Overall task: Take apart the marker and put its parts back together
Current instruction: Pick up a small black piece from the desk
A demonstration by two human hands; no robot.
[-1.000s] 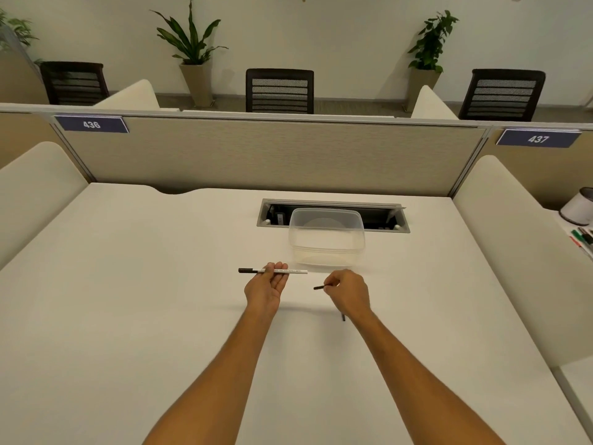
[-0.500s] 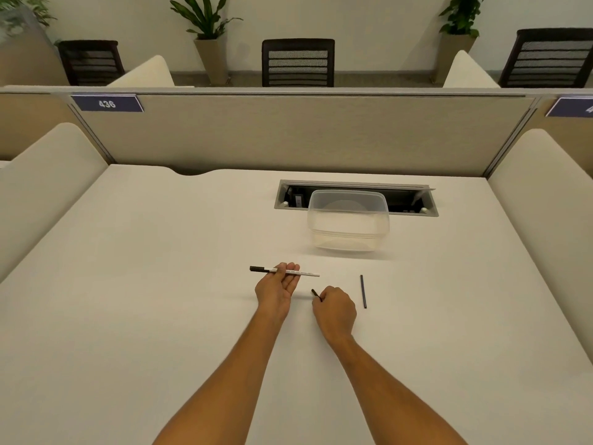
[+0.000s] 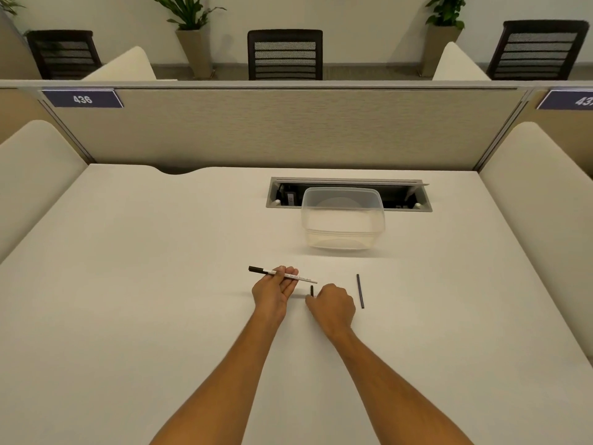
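My left hand (image 3: 272,290) holds the white marker barrel (image 3: 303,278) level above the desk, its black cap end (image 3: 255,269) pointing left. My right hand (image 3: 333,305) is curled close to the barrel's right end and pinches a small black marker piece (image 3: 311,290) that sticks up from the fingertips. A thin dark ink rod (image 3: 360,291) lies loose on the desk just right of my right hand.
A clear plastic container (image 3: 342,234) stands behind the hands, in front of an open cable slot (image 3: 282,195) in the white desk (image 3: 128,284). A beige partition (image 3: 288,130) closes the back and padded dividers flank both sides.
My right hand with the small black piece moved left, uncovering the ink rod on the desk, and now sits by the barrel's right end. The view has also shifted.
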